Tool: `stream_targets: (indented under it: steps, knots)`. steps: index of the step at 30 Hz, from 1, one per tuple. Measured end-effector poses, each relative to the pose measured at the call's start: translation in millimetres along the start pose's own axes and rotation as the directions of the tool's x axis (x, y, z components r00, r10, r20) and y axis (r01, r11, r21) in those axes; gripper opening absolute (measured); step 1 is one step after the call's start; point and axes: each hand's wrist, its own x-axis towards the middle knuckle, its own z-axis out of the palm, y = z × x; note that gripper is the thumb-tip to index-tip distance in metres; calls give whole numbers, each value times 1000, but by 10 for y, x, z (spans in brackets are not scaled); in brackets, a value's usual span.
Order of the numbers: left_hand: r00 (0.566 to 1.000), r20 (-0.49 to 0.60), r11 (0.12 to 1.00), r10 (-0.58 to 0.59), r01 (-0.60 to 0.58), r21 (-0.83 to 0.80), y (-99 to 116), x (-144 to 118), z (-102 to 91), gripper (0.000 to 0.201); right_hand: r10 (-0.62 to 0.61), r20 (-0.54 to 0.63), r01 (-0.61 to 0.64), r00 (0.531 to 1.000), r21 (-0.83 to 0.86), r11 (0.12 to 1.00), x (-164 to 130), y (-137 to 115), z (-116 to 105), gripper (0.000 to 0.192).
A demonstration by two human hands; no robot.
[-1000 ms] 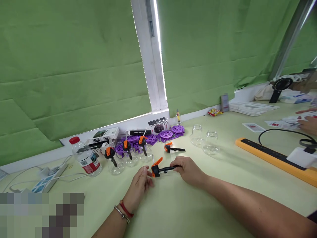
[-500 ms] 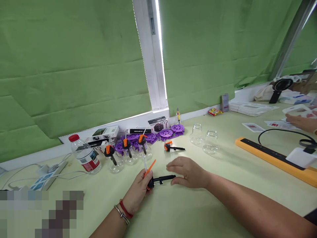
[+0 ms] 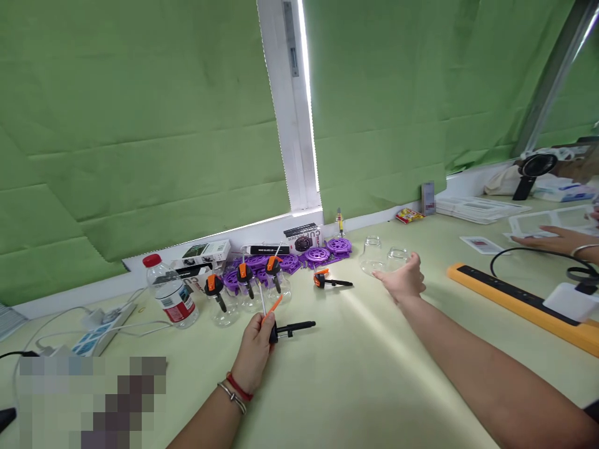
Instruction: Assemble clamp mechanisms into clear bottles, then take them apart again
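Observation:
My left hand (image 3: 256, 340) is closed around a black-and-orange bottle top (image 3: 274, 332); its black arm (image 3: 299, 326) points right and a thin metal rod rises from it. Further right, my right hand (image 3: 406, 279) has its thumb and fingers around the lower part of a clear glass jar (image 3: 397, 257), which stands on the table. Beside it, apart from the hand, is a second glass jar (image 3: 372, 252). A similar loose bottle top (image 3: 325, 280) lies on the table between my hands. Several more such tops (image 3: 244, 274) sit on glass bottles (image 3: 224, 315) to the left.
Purple openwork discs (image 3: 317, 254) and boxes (image 3: 304, 236) line the wall. A red-capped plastic bottle (image 3: 175, 299) and a power strip (image 3: 100, 330) stand left. At right are an orange-and-black bar (image 3: 515, 299), a cable, a handheld fan (image 3: 533, 171) and another person's hand (image 3: 547, 240).
My right hand has moved away from the bottle top's black arm, forward and right to the glass jar. My left hand, still holding the top, has shifted slightly left.

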Motion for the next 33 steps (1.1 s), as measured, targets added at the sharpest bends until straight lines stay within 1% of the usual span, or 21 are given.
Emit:
stream_targets:
  steps: [2,6,8,10,11,12,13,14,15,16,17,18,19,20,21,22,23,26,29,33]
  knots:
    - [1000,-19,1000,2,-2,-5,5,10,-13,39,38,18,-38,999,-17,999,17,67,51,98]
    - [999,-38,1000,8,-8,1,9,33,-36,40,93,44,-92,995,-36,995,63,153,96,85]
    - [998,-55,1000,15,-15,2,-6,47,-46,42,109,42,-109,993,-18,994,66,149,86,79]
    - [997,-78,1000,28,-28,-2,-32,64,-54,43,93,12,-93,996,1,996,31,101,57,76]
    - [996,-88,999,35,-36,-6,-45,74,-57,43,60,-15,-59,998,6,998,-5,63,37,76]
    - [994,-96,999,45,-46,-12,-57,82,-58,42,-3,-48,4,999,7,1000,-53,19,15,77]
    - [993,-105,998,55,-57,-21,-67,90,-58,42,-96,-79,97,992,5,995,-111,-28,-6,78]
    - [991,-113,997,65,-69,-35,-72,95,-56,42,-219,-100,220,971,2,975,-177,-73,-27,78]
    - [990,-120,995,75,-81,-50,-74,97,-52,41,-359,-105,361,927,0,932,-250,-115,-45,76]
    - [989,-126,994,83,-91,-66,-72,96,-48,40,-503,-74,504,861,3,864,-326,-151,-59,72]
    - [987,-131,992,90,-101,-81,-68,93,-42,40,-625,-8,625,780,11,780,-401,-179,-68,67]
    - [986,-134,990,95,-108,-92,-63,88,-37,39,-724,75,725,686,23,689,-475,-198,-72,62]
    - [986,-136,989,99,-113,-99,-59,82,-32,39,-796,169,803,581,39,594,-545,-210,-69,59]
    - [985,-139,988,102,-117,-101,-56,77,-28,38,-838,256,858,483,54,511,-609,-215,-61,61]
    - [984,-143,988,105,-121,-101,-55,74,-25,38,-853,326,890,408,66,451,-666,-217,-50,65]
    - [983,-147,987,109,-125,-100,-57,72,-24,39,-854,381,909,355,75,411,-717,-216,-36,69]
    - [982,-149,987,113,-128,-97,-62,74,-24,39,-848,418,917,326,79,392,-762,-215,-24,73]
    - [982,-148,987,117,-131,-89,-84,88,-27,40,-834,465,922,296,90,377,-861,-224,-13,74]
    - [983,-148,990,107,-119,-76,-107,100,-25,40,-836,483,930,259,110,352,-925,-253,-44,69]
    - [986,-137,993,97,-104,-49,-112,82,-6,41,-862,472,939,186,173,297,-991,-287,-94,62]
